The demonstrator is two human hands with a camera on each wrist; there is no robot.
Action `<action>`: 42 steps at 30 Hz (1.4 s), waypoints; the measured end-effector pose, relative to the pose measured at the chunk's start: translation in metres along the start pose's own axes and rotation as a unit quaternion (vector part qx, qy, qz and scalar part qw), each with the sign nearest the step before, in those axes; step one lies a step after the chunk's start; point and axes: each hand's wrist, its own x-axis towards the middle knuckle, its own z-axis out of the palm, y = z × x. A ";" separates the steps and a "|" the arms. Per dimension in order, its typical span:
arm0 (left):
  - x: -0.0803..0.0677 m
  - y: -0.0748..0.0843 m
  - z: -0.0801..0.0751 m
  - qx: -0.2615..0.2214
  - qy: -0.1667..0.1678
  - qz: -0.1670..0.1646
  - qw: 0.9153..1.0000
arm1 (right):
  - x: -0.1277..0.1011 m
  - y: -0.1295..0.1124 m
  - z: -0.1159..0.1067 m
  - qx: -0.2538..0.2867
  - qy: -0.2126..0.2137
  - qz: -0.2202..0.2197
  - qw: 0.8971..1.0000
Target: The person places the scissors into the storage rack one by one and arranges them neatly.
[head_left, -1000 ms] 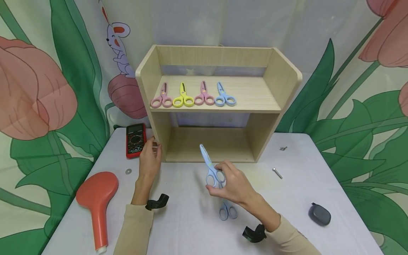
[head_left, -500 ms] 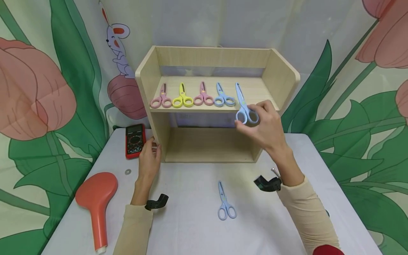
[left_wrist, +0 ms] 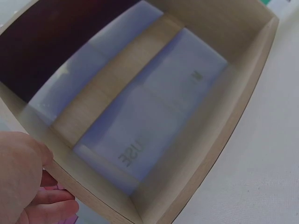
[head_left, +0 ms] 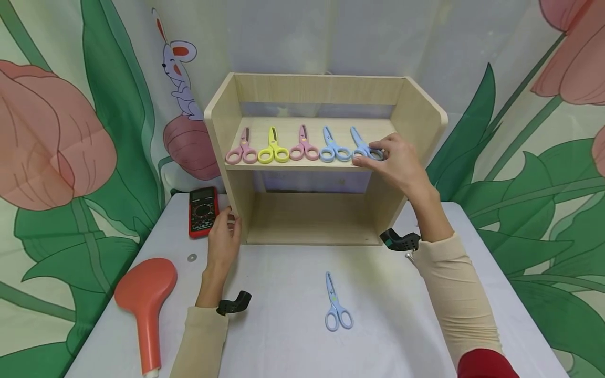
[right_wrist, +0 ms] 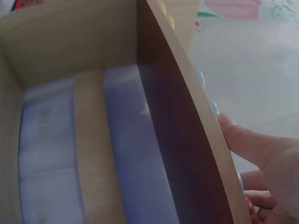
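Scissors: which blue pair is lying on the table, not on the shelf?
The small blue plastic scissors alone on the white table; both other blue pairs sit on the wooden shelf.

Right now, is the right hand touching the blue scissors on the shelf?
Touching: the head view shows the right hand with fingers on the handles of the blue scissors.
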 end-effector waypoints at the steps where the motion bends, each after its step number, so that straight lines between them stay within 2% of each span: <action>1: 0.000 0.000 0.000 -0.001 0.000 0.002 1.000 | 0.000 0.000 0.000 -0.002 -0.004 0.000 1.000; 5: 0.001 0.000 0.001 -0.010 0.006 0.012 1.000 | -0.002 -0.001 -0.001 -0.003 0.014 -0.008 1.000; 8: 0.001 0.000 0.001 -0.013 0.006 0.013 1.000 | -0.010 0.001 0.003 0.009 0.072 -0.030 0.997; 12: 0.001 0.000 0.001 -0.008 0.005 0.011 1.000 | -0.032 0.007 0.015 0.026 0.160 -0.100 0.982; 14: 0.001 0.000 0.000 -0.006 0.006 0.010 1.000 | -0.046 0.010 0.025 0.028 0.180 -0.129 0.975; 16: 0.001 0.000 0.000 -0.004 0.006 0.009 1.000 | -0.061 0.014 0.037 0.028 0.181 -0.150 0.972; 22: 0.000 0.000 0.000 0.000 -0.001 0.004 1.000 | -0.115 0.029 0.085 0.034 0.134 -0.175 0.975; 27: 0.000 0.001 0.001 -0.009 0.007 0.016 1.000 | -0.163 0.039 0.125 0.026 0.067 -0.145 0.987; 33: 0.002 0.003 0.001 -0.012 0.008 0.015 1.000 | -0.204 0.045 0.160 -0.029 -0.012 -0.116 0.993; 37: 0.002 0.003 0.001 -0.012 0.006 0.011 1.000 | -0.224 0.043 0.176 -0.105 -0.062 -0.073 0.990; 42: 0.000 0.002 0.001 -0.009 0.005 0.010 1.000 | -0.237 0.037 0.184 -0.157 -0.102 -0.061 0.981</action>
